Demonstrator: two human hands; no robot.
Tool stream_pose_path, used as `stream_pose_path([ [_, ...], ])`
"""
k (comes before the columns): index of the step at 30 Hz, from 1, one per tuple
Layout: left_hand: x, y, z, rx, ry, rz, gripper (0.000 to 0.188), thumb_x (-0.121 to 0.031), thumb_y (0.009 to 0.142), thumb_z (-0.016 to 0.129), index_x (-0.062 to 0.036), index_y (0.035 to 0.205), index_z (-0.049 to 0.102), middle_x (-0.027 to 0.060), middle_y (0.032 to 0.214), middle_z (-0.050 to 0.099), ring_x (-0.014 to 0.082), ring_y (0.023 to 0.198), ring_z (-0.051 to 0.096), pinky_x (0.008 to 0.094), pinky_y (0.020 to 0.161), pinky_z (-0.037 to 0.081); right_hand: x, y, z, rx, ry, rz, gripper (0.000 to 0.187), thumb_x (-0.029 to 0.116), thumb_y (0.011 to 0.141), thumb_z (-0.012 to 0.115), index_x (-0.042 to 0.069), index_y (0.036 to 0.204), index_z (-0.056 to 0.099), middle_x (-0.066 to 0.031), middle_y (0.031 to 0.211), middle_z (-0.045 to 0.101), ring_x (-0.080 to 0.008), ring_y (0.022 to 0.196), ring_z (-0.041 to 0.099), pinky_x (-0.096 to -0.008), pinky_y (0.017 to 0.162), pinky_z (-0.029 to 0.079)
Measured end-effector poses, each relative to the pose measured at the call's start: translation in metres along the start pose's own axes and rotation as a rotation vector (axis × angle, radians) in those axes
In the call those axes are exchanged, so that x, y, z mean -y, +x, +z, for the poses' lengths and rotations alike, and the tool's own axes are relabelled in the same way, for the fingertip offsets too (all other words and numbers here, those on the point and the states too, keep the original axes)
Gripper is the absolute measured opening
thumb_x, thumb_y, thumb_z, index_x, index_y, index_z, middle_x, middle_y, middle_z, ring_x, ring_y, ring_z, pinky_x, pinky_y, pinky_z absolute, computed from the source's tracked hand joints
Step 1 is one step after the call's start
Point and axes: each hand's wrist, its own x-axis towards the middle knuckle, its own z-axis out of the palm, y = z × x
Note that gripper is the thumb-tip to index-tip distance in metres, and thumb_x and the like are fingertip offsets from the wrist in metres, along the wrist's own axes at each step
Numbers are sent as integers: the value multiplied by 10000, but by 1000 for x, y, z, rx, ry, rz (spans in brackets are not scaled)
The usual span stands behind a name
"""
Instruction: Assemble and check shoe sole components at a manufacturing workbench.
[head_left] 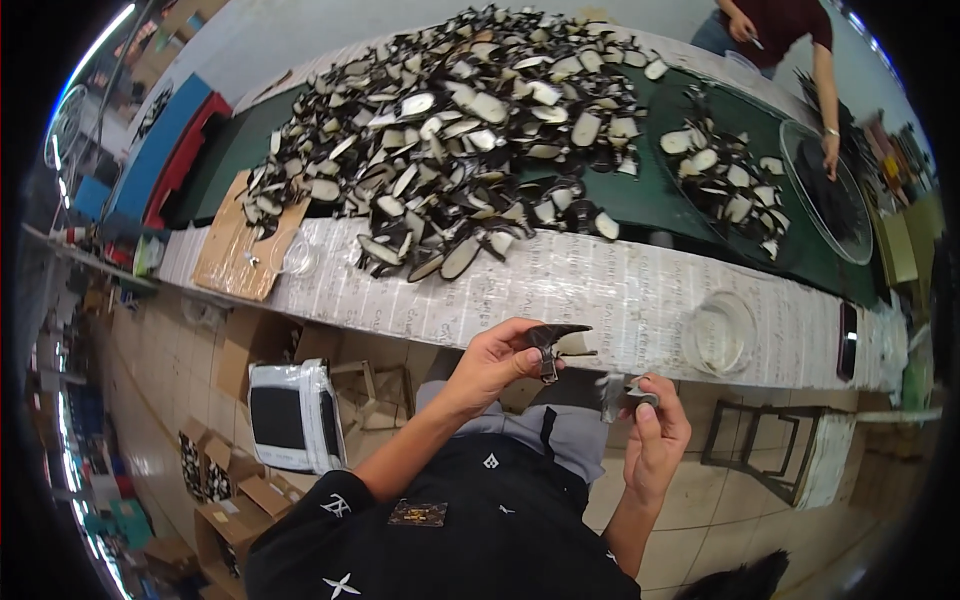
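I've got L hand (490, 367) clamped on a dark piece (545, 338) w/ pale insides, just below & right of ctr, by the bench's (600, 290) near edge. R hand (654, 430), apart from L & a bit lower right, is pinched on a small greyish thing (647, 398); can't tell what. Big blk/white pile (480, 110) up top, clear tub (722, 350) mid-right, co-worker's hand (831, 158) upper right.

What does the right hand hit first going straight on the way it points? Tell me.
Probably the white-covered table, at its near edge; depth is unclear, so the right hand might pass above.
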Motion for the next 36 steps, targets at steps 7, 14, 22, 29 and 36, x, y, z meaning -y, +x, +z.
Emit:
stream_pose_path([
  [7,4,-11,-35,-95,95,31,284,-147,951,643,5,1179,568,33,1011,645,130,962,631,282,811,553,-11,12,44,65,-221,-42,278,-24,882,621,-44,1160,614,-134,1167,498,-193,982,566,-321,748,603],
  [14,-1,-12,-43,-134,-174,18,257,-115,939,657,12,1150,582,34,1020,648,87,949,610,231,811,523,-21,11,83,107,-626,-190,249,-56,873,634,-44,1119,669,-162,1169,524,-202,971,613,-300,726,627],
  [22,1,-16,-50,-108,-108,-12,254,-66,920,664,24,1133,558,78,1061,637,133,942,649,303,852,577,-32,9,93,94,-843,-306,260,-46,861,658,-20,1118,690,-152,1125,554,-189,731,688,-270,639,562],
  [29,1,-23,-54,-108,-124,12,227,-62,923,659,22,1107,553,81,1058,638,143,952,651,298,839,579,-35,8,96,137,-598,-132,245,-36,884,633,-40,1125,674,-146,1148,536,-184,874,651,-293,693,599],
  [36,0,-21,-52,-87,-120,-13,214,-74,930,653,19,1094,552,80,1058,637,143,951,648,303,832,582,-36,13,79,126,-132,157,244,20,936,566,-65,1157,627,-137,1210,528,-181,975,593,-316,684,606],
])
